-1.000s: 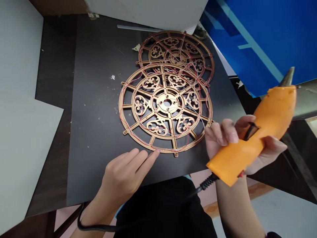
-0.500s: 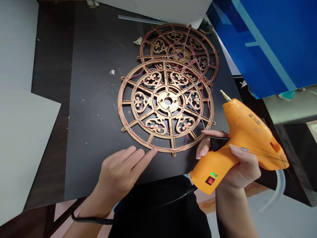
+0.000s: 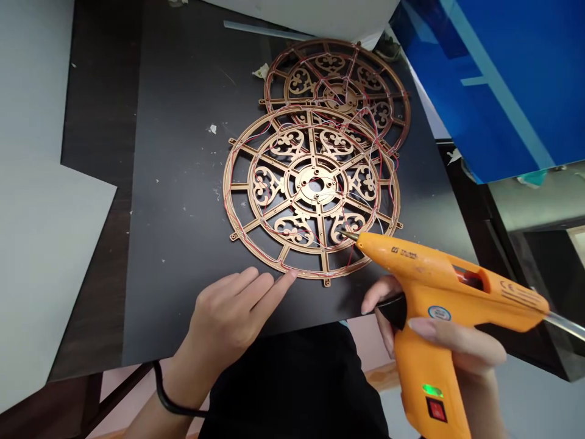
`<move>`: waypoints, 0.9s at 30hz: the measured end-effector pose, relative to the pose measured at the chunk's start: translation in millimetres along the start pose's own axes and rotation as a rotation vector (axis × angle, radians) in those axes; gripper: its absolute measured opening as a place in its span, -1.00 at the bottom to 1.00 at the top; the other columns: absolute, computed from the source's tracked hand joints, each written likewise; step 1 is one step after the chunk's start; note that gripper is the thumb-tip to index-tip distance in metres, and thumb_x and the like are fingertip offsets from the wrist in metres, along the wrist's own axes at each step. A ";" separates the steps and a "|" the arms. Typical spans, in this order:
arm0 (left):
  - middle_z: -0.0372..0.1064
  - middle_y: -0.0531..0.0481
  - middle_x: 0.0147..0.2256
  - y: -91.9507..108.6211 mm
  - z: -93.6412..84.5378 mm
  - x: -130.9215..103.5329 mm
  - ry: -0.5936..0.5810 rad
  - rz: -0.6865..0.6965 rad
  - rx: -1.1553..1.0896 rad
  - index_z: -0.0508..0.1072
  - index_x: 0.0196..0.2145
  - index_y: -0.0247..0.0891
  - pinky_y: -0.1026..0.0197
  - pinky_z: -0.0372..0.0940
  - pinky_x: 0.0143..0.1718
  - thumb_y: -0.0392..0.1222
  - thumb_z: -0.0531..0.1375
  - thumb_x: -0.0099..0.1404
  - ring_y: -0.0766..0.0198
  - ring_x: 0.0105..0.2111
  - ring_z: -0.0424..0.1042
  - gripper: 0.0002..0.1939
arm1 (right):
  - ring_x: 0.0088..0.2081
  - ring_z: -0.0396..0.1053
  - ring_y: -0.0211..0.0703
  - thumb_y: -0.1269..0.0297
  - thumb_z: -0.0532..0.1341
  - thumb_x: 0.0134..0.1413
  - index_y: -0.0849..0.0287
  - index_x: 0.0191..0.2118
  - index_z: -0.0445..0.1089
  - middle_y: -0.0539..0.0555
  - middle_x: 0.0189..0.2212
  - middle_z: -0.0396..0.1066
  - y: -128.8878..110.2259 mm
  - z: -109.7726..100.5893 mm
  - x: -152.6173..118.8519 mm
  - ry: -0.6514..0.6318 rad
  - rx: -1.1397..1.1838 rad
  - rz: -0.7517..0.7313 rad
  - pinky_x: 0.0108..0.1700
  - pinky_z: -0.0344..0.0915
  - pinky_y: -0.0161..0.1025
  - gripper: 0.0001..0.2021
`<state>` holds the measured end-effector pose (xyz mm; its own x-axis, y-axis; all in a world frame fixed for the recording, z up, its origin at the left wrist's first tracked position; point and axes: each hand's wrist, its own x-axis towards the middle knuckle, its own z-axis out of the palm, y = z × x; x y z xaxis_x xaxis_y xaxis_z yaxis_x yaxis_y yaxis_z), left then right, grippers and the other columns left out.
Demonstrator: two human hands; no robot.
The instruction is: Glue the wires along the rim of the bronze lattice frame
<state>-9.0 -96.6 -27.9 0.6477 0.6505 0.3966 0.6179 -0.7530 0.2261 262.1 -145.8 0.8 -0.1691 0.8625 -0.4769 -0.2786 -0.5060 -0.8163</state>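
My right hand is wrapped around the grip of an orange hot glue gun, with a finger at its black trigger. The gun's metal nozzle points left, over the lower right of a brown openwork wheel frame in this view. Red and white thin wires run along the frame's rings. My left hand has its fingers curled close together, and its index fingertip presses the near rim by the wire. The left thumb is hidden. A clear glue stick sticks out of the gun's back.
A second wired wheel frame lies partly beneath the first on the dark board. A clear strip and white scraps lie nearby. A blue panel stands right. A black cord crosses my left forearm.
The glue gun has swung down and left, its nozzle moving from right of the wheel to over its lower right. My left hand stays at the rim. The view shifted slightly.
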 end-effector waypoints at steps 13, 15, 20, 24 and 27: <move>0.22 0.09 -0.57 1.0 1.0 -0.1 0.032 -0.007 -0.025 0.51 -0.11 -0.35 0.23 0.04 -0.52 -0.49 0.02 0.35 0.31 -0.52 0.13 -0.69 | -0.46 0.48 -0.06 0.19 0.28 -0.05 0.09 -0.03 0.46 0.12 -0.33 0.52 7.3 -1.8 -1.3 -0.194 -0.067 -0.022 -0.51 0.40 -0.18 -0.61; 0.23 0.09 -0.56 0.4 0.7 -0.3 0.018 -0.009 -0.025 0.50 -0.09 -0.33 0.24 0.06 -0.52 -0.48 0.00 0.36 0.32 -0.52 0.15 -0.68 | -0.44 0.48 -0.04 0.18 0.27 -0.03 0.08 -0.04 0.46 0.11 -0.33 0.51 9.5 -6.1 -1.0 -0.234 -0.090 -0.017 -0.50 0.41 -0.17 -0.63; 0.22 0.10 -0.55 -0.8 0.2 0.1 0.014 -0.010 -0.042 0.47 -0.07 -0.33 0.24 0.05 -0.53 -0.48 -0.01 0.36 0.33 -0.53 0.15 -0.67 | -0.53 0.49 -0.01 0.22 0.27 -0.02 -0.07 0.06 0.39 0.11 -0.19 0.55 9.5 -7.5 5.3 -0.077 -0.080 -0.152 -0.53 0.43 -0.07 -0.55; 0.22 0.10 -0.55 -1.1 0.5 0.5 0.026 -0.012 -0.051 0.48 -0.08 -0.33 0.24 0.07 -0.52 -0.48 0.01 0.36 0.33 -0.52 0.16 -0.69 | -0.54 0.48 0.00 0.17 0.27 -0.02 -0.07 0.07 0.40 0.12 -0.18 0.55 10.7 -6.5 6.9 -0.047 -0.099 -0.182 -0.59 0.36 -0.08 -0.55; 0.22 0.10 -0.54 -1.4 -0.1 0.6 0.005 -0.025 -0.063 0.48 -0.07 -0.31 0.25 0.07 -0.52 -0.47 0.03 0.36 0.34 -0.53 0.17 -0.69 | -0.51 0.48 0.01 0.14 0.29 -0.03 -0.02 -0.02 0.48 0.12 -0.28 0.55 11.7 -7.0 6.5 -0.050 -0.123 -0.173 -0.57 0.37 -0.08 -0.62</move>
<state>-9.6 -95.1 -27.8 0.6302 0.6687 0.3946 0.6042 -0.7415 0.2917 264.4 -146.0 -14.2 -0.1759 0.9337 -0.3117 -0.1906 -0.3430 -0.9198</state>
